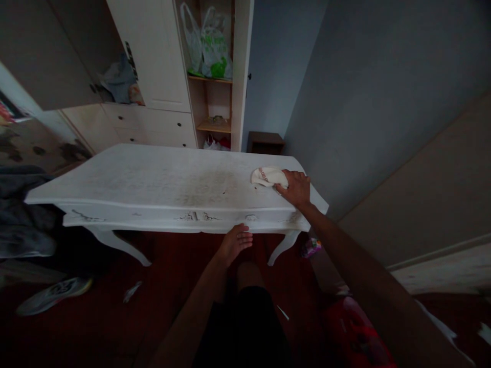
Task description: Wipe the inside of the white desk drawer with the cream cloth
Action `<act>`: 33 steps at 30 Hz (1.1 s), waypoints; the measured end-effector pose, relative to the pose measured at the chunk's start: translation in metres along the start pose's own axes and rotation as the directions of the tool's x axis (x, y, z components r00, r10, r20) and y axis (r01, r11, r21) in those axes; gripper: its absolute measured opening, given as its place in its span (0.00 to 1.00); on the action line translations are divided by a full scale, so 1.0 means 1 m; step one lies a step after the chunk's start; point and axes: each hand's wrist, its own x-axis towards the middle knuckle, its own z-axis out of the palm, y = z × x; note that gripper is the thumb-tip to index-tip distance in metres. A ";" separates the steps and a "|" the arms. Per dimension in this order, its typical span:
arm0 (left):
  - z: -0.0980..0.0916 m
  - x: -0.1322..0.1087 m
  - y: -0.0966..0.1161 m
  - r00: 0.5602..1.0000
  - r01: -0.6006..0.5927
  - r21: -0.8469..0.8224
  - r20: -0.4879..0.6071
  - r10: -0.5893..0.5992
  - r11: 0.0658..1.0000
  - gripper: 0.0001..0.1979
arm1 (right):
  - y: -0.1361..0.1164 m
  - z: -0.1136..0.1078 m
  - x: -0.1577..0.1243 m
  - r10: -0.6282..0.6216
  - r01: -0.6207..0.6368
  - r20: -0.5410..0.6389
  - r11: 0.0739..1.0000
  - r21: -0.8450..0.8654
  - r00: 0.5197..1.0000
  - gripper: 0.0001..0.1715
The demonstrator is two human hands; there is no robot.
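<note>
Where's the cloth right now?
In the head view, the cloth lies on the white table near its right end, under the fingers of the right hand.

A room in a home. A wardrobe (153, 56) with shopping bags (209, 43) stands behind a white surface (153, 176). A shoe (53, 295) lies on the floor
</note>
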 end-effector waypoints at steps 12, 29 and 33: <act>0.029 0.028 0.014 0.991 0.135 -0.069 0.019 -0.133 0.989 0.14 | 0.000 -0.002 0.002 0.022 -0.022 0.019 1.000 0.000 1.000 0.32; 0.020 -0.030 -0.020 0.982 0.178 -0.061 -0.044 -0.181 0.982 0.14 | 0.001 -0.002 0.003 0.037 -0.037 0.020 0.999 0.006 0.999 0.32; 0.015 -0.055 -0.033 0.986 0.160 -0.036 -0.041 -0.162 0.986 0.13 | 0.001 -0.001 0.002 0.035 -0.035 0.017 0.999 -0.019 0.999 0.32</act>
